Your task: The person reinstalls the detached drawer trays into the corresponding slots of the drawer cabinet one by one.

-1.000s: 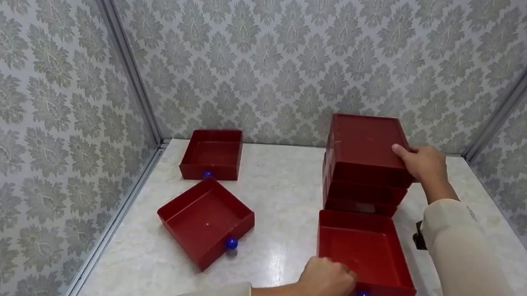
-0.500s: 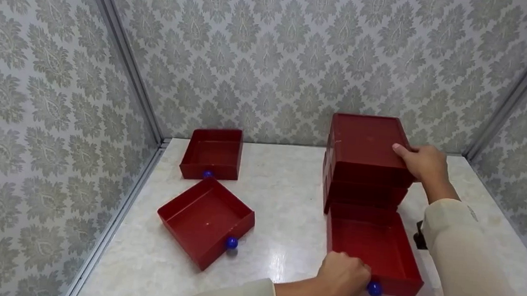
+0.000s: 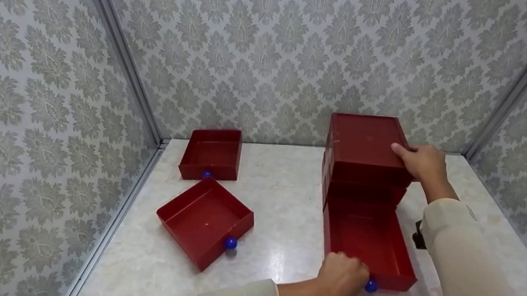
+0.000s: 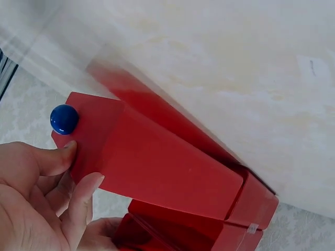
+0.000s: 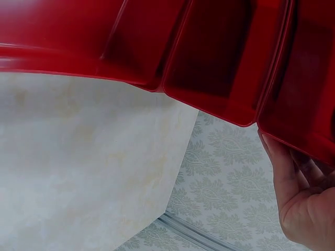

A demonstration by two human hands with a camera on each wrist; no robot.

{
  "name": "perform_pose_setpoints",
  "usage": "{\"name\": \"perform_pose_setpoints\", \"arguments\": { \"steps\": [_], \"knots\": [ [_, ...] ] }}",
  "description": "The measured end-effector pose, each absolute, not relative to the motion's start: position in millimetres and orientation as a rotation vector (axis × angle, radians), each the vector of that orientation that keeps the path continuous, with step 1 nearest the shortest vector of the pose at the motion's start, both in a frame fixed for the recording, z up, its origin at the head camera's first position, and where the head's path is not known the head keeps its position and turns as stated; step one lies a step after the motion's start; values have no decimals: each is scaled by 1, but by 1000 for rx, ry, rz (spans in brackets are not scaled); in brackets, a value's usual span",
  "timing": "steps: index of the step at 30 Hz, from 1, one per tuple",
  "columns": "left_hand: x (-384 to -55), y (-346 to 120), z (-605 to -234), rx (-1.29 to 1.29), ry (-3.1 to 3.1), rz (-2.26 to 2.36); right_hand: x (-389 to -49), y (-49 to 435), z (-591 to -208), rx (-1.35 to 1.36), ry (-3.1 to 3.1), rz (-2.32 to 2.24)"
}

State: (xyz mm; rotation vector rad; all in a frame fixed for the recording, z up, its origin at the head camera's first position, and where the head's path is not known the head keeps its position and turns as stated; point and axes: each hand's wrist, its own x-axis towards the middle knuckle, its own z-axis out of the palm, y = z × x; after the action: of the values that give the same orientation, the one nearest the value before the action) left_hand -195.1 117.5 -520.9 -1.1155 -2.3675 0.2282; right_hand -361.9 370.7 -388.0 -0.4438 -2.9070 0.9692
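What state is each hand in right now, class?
Left hand: holding the bottom red drawer by its front.
Right hand: holding the red drawer cabinet by its top edge.

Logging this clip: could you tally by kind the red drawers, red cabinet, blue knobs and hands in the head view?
Red drawers: 3
Red cabinet: 1
Blue knobs: 3
Hands: 2
Total: 9

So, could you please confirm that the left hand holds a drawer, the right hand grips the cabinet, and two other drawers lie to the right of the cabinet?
Not quite: the head view shows the two other drawers to the left of the cabinet. The left hand holds a drawer and the right hand grips the cabinet, as you say.
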Motion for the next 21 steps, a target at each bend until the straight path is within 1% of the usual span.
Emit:
{"name": "perform_pose_setpoints", "arguments": {
  "steps": [9,17,21],
  "knots": [
    [-198,119,-531,-1111,-2443,308,-362,372,-390,-432,-2904,956],
    [-220,122,-536,-1096,-2435,285,-361,373,-390,-404,-2895,948],
    [-228,124,-540,-1047,-2433,302,-362,372,-390,-415,-2900,954]
  ]
}}
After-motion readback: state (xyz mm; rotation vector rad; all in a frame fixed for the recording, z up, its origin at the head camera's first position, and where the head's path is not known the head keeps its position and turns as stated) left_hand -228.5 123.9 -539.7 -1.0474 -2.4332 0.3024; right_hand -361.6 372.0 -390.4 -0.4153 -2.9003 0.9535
